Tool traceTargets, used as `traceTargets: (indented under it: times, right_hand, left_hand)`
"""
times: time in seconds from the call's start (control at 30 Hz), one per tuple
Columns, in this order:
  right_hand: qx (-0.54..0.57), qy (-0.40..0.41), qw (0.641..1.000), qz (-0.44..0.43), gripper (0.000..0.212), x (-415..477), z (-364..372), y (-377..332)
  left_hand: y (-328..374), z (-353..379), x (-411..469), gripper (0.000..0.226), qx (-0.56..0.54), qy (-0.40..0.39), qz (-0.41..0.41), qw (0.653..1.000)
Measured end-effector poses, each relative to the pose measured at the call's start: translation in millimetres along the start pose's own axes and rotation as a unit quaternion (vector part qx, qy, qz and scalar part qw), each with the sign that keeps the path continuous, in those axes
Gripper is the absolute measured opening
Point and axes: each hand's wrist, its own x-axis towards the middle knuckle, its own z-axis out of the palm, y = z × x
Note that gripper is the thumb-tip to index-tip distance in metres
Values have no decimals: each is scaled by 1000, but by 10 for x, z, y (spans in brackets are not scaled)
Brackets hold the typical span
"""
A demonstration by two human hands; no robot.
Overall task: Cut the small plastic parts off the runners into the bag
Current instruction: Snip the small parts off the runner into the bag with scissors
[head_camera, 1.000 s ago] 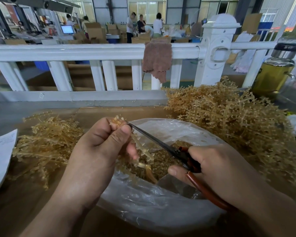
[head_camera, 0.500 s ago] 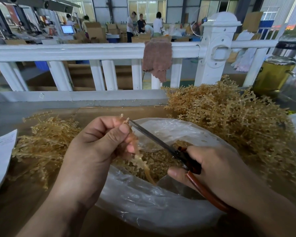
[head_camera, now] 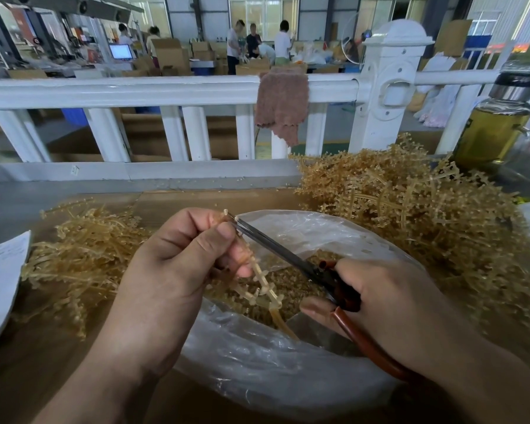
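1. The runner (head_camera: 262,278) you are working on hangs over the open mouth of the bag (head_camera: 257,365), with small parts still on its side stubs near the lower end; its top is pinched in your left hand (head_camera: 178,270).
2. Your left hand is closed around that top end, thumb pressed against the fingers, so the strip dangles down toward the loose cut parts (head_camera: 288,286) already lying in the bag.
3. Your right hand (head_camera: 389,304) is wrapped around the reddish-brown handles of the scissors (head_camera: 288,258). The blades look nearly together, and their tip sits just beside your left thumb, touching the top of the runner.
4. My reading: you are mid-cut on this one runner, at its upper end, and many parts are still attached lower down.
5. The next move calls for working the blades down the strip, stub by stub, close to the spine, while you keep the strip over the bag so the pieces drop inside.
6. Mind your thumb: the tip is right against it.
7. To the right and farther off lies the big heap of uncut runners (head_camera: 410,215); to the left lies a thinner pile of strands (head_camera: 83,255), which look stripped.
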Motion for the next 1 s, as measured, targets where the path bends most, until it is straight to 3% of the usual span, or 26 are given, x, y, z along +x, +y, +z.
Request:
traceTargets:
  times: [0.47,0.63,0.8,1.0]
  right_hand:
    - [-17,18,1000,1,65,15,0,15]
    - [1,27,1000,-12,55,20,3,13]
    - [14,0,1000,3,67,17,21,36]
    - [-12,-13,1000,-4,68,7,-38,-23]
  left_hand:
    - [8,34,-2,14,10,10,2,1000]
    - [7,32,-4,12,13,3,3,1000]
    - [-11,30,-10,13,19,8,3,1000]
    - [-8,28,-22,17,19,11,-6,1000]
